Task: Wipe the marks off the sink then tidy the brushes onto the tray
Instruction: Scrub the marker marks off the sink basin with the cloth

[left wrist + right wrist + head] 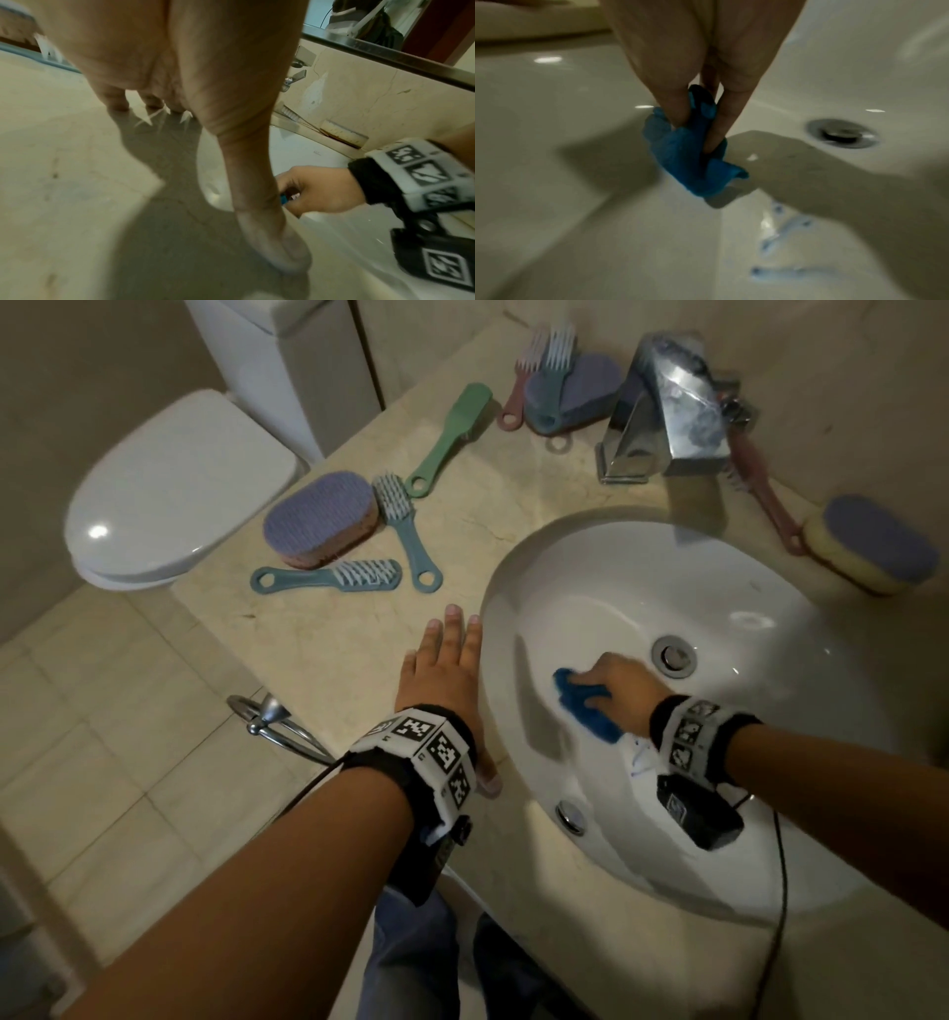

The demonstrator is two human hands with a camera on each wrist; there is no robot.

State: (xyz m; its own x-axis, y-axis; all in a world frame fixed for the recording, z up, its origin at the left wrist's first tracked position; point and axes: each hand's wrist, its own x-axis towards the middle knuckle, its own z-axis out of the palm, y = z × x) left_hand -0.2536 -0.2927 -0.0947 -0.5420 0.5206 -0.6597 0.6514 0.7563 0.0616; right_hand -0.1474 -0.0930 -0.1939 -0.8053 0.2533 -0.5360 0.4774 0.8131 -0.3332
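Observation:
Inside the white sink (637, 577), my right hand (611, 690) grips a crumpled blue cloth (585, 706) (687, 154) and holds it against the basin's near wall. Blue smeared marks (785, 229) lie on the basin just behind the cloth, toward my wrist. My left hand (447, 670) (180, 60) rests flat on the beige counter beside the sink's left rim, fingers straight. Several brushes lie on the counter: two blue ones (328, 577) (405, 526), a green one (452, 439), and a pink one (765, 495) by the tap. No tray can be made out.
A chrome tap (667, 403) stands behind the sink, the drain (674, 655) just right of my right hand. Purple-topped sponges (318, 518) (873, 546) sit left and right. More brushes (544, 372) lean on a purple sponge at the back. A toilet (169, 490) stands left of the counter.

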